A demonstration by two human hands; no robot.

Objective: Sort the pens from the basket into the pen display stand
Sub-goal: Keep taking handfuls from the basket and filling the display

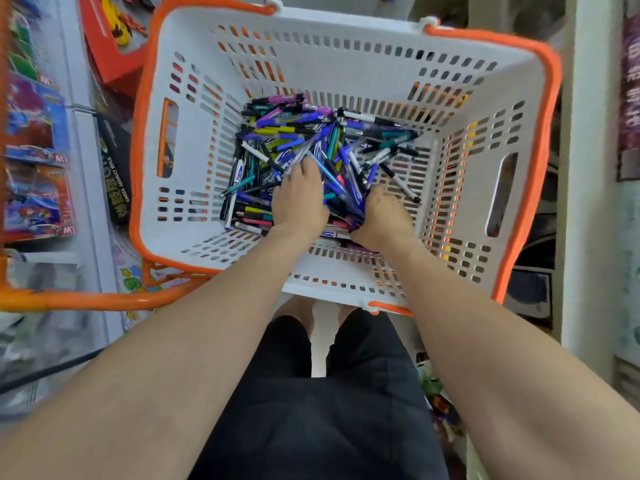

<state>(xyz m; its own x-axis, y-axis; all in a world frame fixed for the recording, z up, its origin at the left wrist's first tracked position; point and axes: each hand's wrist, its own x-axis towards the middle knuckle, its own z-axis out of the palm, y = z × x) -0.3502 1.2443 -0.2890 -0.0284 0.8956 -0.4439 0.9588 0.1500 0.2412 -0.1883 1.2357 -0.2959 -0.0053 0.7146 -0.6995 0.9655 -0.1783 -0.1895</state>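
Head cam looks straight down into the basket [194, 161], with toy boxes [34, 133] on the shelf off to the left. Left hand [299, 199] lies back-up on the pens [294, 133] with its fingertips buried in the pile, so I can't tell if it's actually got any. Right hand [384, 216] is curled in around a clump of mostly blue ones at the near side of the heap. Display stand isn't in shot. Tip imo: don't grab a huge tangle, they're crossed every which way. Squeeze a small bunch between both hands, line the barrels up, then lift clear of the slotted sides so nothing snags.
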